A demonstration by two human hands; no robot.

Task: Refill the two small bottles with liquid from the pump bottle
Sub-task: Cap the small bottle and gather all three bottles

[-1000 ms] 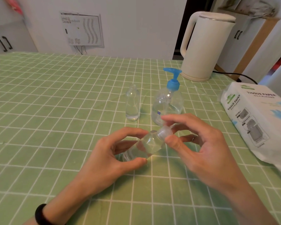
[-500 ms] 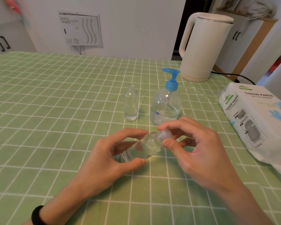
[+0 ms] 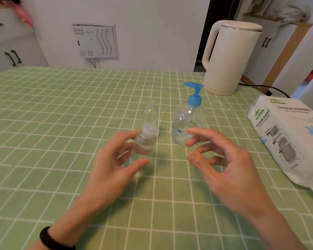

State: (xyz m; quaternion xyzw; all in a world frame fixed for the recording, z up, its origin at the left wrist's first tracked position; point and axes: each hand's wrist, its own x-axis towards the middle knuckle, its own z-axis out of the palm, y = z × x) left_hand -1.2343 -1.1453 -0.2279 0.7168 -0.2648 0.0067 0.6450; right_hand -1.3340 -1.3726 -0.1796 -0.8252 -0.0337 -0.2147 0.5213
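The left hand (image 3: 114,165) is gripping a small clear plastic bottle (image 3: 143,143), its thumb curling round the near side and its fingers wrapping the far side. The bottle is standing nearly upright, with its pale round cap (image 3: 148,129) sitting on top; motion blur is hiding whether its base is touching the table. The right hand (image 3: 229,170) is hovering just to the right, apart from the bottle, with its fingers loosely curved, thumb and forefinger spread, holding nothing. A second small clear bottle (image 3: 150,112) is standing uncapped just behind the held one. Beside it, a clear round pump bottle with a blue pump head (image 3: 186,123) is standing on the green checked tablecloth (image 3: 61,114), partly behind the right fingertips. Farther back a cream electric kettle (image 3: 228,56) is standing, and a white tissue paper pack (image 3: 287,134) is lying at the right edge.
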